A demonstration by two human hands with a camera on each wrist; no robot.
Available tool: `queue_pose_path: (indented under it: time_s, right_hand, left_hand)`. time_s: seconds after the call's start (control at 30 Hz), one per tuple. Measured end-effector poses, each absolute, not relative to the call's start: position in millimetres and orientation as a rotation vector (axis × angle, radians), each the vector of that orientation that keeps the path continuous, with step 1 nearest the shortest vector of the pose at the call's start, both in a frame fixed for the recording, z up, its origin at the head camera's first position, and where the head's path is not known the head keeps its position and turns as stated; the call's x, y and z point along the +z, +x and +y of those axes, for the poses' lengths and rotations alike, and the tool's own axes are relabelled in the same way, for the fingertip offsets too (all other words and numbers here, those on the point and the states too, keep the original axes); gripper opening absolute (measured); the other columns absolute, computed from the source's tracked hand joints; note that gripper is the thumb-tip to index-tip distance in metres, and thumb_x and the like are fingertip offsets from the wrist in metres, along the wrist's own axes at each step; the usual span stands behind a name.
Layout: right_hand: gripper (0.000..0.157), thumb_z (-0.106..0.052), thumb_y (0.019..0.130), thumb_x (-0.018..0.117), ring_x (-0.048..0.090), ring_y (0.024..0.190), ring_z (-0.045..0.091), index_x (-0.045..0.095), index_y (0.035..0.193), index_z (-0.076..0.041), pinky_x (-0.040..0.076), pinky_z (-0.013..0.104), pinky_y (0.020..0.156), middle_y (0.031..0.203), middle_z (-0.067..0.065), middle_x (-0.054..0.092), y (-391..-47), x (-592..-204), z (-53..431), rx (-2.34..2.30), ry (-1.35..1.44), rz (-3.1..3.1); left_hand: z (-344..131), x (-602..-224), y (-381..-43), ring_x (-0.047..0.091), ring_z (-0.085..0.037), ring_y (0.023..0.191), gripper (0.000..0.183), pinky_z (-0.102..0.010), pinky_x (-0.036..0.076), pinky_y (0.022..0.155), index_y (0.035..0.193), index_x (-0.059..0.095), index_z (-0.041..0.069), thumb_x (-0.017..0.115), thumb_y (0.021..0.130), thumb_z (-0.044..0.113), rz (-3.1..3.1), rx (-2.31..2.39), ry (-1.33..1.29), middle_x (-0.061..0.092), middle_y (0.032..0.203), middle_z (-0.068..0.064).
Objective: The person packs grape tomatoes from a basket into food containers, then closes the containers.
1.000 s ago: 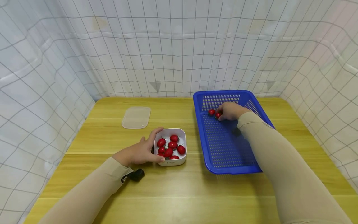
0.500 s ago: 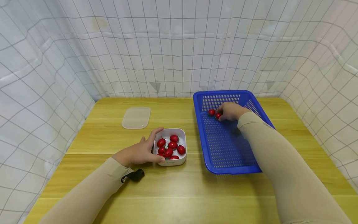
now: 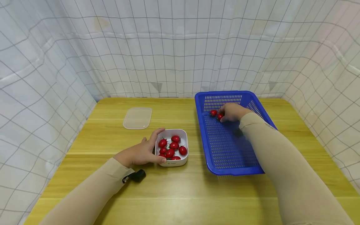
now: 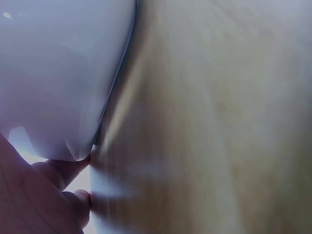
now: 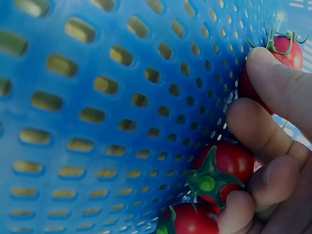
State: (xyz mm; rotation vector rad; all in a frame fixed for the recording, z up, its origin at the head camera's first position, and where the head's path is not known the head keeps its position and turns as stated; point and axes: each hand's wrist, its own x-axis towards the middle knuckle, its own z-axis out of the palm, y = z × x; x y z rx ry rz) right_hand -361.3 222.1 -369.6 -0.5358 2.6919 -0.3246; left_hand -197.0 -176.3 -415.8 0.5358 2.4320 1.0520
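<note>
My left hand (image 3: 139, 153) holds the left side of a white square food container (image 3: 180, 162), its thumb at the front rim and a finger at the back corner. Several cherry tomatoes (image 3: 174, 146) with green stems lie inside. In the left wrist view, fingers touch the smooth container wall (image 4: 58, 87). At the back of a blue perforated basket (image 3: 206, 147), my right hand (image 3: 232, 112) pinches a cherry tomato (image 5: 288, 54). The right wrist view shows another cherry tomato (image 5: 229, 168) against the curled fingers and a further cherry tomato (image 5: 192, 219) below it.
A translucent lid (image 3: 137, 118) lies flat on the wooden table (image 3: 174, 193), behind and left of the container. White grid-patterned curtains (image 3: 182, 56) stand around the back and sides. The basket's raised walls surround the right hand.
</note>
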Motion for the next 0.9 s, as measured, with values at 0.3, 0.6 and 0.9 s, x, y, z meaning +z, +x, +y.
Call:
queue_pose_path:
  time_s: [0.3, 0.6, 0.9]
  right_hand:
    - [0.031, -0.012, 0.092, 0.077, 0.066, 0.1, 0.028, 0.076, 0.123, -0.008, 0.053, 0.052, 0.1, 0.109, 0.012, 0.074, -361, -366, 221, -0.25, -0.608, 2.674]
    - [0.03, -0.018, 0.094, 0.077, 0.065, 0.094, 0.026, 0.076, 0.122, -0.009, 0.053, 0.049, 0.093, 0.108, 0.01, 0.073, -354, -349, 220, -0.27, -0.636, 2.658]
    - [0.039, -0.024, 0.098, 0.075, 0.066, 0.097, 0.026, 0.071, 0.134, -0.012, 0.051, 0.054, 0.102, 0.108, 0.01, 0.073, -339, -323, 210, -0.185, -0.707, 2.674]
  left_hand:
    - [-176, -416, -197, 0.028, -0.051, 0.156, 0.119, -0.072, -0.014, 0.124, 0.166, 0.002, 0.022, 0.083, 0.084, 0.047, 2.432, 1.071, 0.552, 0.024, 0.17, -0.021]
    - [-176, -417, -195, 0.024, -0.049, 0.158, 0.118, -0.072, -0.012, 0.125, 0.166, 0.002, 0.025, 0.083, 0.084, 0.05, 2.425, 1.079, 0.554, 0.028, 0.169, -0.02]
    - [-177, -417, -196, 0.029, -0.048, 0.157, 0.117, -0.07, -0.014, 0.125, 0.166, 0.002, 0.024, 0.082, 0.084, 0.048, 2.43, 1.075, 0.552, 0.025, 0.171, -0.019]
